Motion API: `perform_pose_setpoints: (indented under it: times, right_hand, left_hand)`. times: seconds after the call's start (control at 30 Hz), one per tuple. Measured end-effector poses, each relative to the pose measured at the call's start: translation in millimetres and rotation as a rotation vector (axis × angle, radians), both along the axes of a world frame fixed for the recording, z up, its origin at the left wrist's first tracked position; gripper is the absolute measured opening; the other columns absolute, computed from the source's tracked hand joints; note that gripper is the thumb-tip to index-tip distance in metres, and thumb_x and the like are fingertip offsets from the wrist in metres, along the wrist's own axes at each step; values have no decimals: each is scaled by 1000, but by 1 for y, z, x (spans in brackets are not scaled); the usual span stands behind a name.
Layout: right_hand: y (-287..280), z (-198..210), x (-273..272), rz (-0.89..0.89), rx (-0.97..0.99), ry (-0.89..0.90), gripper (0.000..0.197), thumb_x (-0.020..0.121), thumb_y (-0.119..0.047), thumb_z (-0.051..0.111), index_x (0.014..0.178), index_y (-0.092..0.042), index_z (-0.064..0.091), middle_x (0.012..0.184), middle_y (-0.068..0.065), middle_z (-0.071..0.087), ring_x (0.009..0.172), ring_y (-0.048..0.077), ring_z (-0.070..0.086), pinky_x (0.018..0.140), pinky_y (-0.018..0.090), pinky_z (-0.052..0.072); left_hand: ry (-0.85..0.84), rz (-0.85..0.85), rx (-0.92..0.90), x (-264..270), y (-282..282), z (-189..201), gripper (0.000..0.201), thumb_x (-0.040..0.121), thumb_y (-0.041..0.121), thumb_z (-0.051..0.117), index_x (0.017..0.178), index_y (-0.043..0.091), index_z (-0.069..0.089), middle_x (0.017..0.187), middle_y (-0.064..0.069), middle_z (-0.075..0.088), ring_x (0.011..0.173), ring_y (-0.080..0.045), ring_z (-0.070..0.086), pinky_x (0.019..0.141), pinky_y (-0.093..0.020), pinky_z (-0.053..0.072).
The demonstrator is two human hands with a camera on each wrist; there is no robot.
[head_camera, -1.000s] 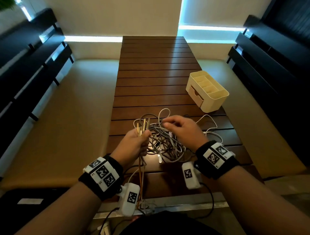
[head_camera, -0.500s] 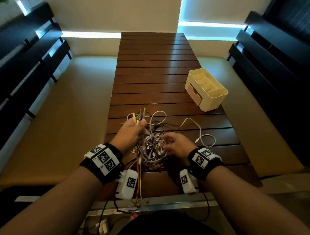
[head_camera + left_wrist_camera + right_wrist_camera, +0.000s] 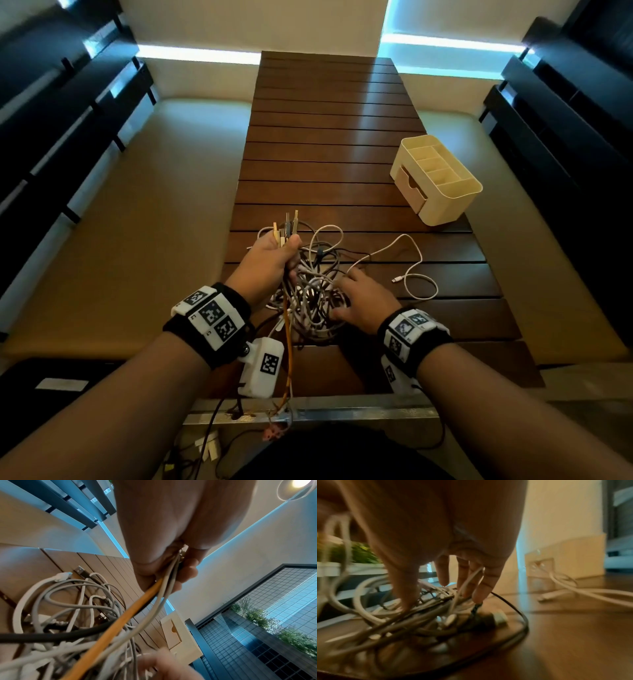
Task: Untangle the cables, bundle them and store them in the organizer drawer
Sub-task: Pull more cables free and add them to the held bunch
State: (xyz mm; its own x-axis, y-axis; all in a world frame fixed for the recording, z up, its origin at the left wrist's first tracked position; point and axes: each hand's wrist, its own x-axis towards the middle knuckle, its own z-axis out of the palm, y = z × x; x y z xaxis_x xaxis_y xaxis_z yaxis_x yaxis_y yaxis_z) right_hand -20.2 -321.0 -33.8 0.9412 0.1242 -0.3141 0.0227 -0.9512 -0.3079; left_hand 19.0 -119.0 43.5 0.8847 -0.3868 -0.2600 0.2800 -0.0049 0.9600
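A tangle of grey, white and black cables (image 3: 313, 291) lies on the near part of the wooden slat table (image 3: 325, 137). My left hand (image 3: 274, 255) grips a bunch of cable ends above it, plugs sticking up past the fist; an orange cable (image 3: 289, 342) hangs down from it. In the left wrist view the left hand (image 3: 171, 569) clenches the orange cable (image 3: 120, 622) and grey ones. My right hand (image 3: 361, 301) rests on the tangle's right side, fingers spread. In the right wrist view its fingertips (image 3: 477, 597) press into the tangle (image 3: 419, 615). The cream organizer (image 3: 455, 202) stands far right, drawer (image 3: 411, 188) closed.
One white cable (image 3: 416, 270) trails loose in loops to the right of the tangle, its plug lying on the table. Padded benches run along both long sides of the table. The table's metal front edge (image 3: 342, 413) is close to my body.
My right hand has dropped from the top of the tangle to its near right side. My left hand has carried the cable ends slightly forward and the pile has bunched closer.
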Motion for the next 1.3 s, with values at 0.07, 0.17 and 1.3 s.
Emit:
perform_pose_setpoints:
  times: [0.07, 0.17, 1.3]
  right_hand:
    - [-12, -4, 4, -101, 20, -35, 24, 92, -29, 62, 114, -21, 69, 113, 3, 62, 104, 25, 61, 84, 37, 53]
    - [-38, 2, 10, -394, 290, -139, 9, 92, -19, 64, 92, -21, 72, 92, 1, 70, 86, 20, 67, 79, 39, 58]
    - [-38, 55, 16, -284, 36, 244, 48, 87, -43, 72, 130, -29, 58, 124, 1, 61, 99, 14, 60, 80, 27, 52]
  left_hand:
    - [-6, 4, -8, -2, 4, 1, 22, 107, 22, 38, 87, 13, 44, 59, 3, 42, 51, -12, 44, 57, -30, 45]
    - [-24, 21, -6, -4, 12, 0, 20, 106, 23, 39, 91, 12, 45, 60, 5, 43, 52, -11, 43, 56, -27, 45]
    - [42, 14, -29, -5, 29, -6, 16, 105, 25, 42, 96, 12, 46, 61, 4, 42, 51, -11, 41, 55, -27, 43]
